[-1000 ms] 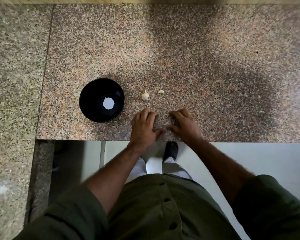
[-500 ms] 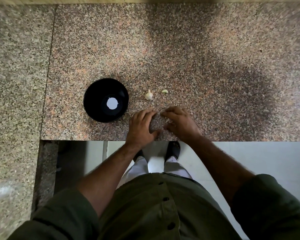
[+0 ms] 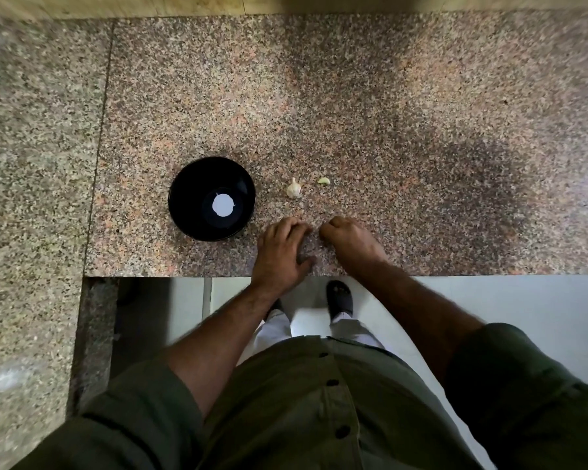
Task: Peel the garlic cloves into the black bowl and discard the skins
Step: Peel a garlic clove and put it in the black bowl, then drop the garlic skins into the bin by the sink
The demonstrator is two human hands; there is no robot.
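From my feed, the fingertips of my left hand (image 3: 280,252) and right hand (image 3: 348,239) curl down against the granite counter (image 3: 421,130), so I cannot tell whether either one holds anything. The counter's far corners and left margin smear into blur, and the frame edges cut it off. My shirt's sleeves (image 3: 530,395) run out of view at the bottom.

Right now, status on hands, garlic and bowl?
Left hand flat on counter, right hand curled, grip contents hidden. Garlic piece and clove lie beyond the fingers. Black bowl left, nothing blocking.
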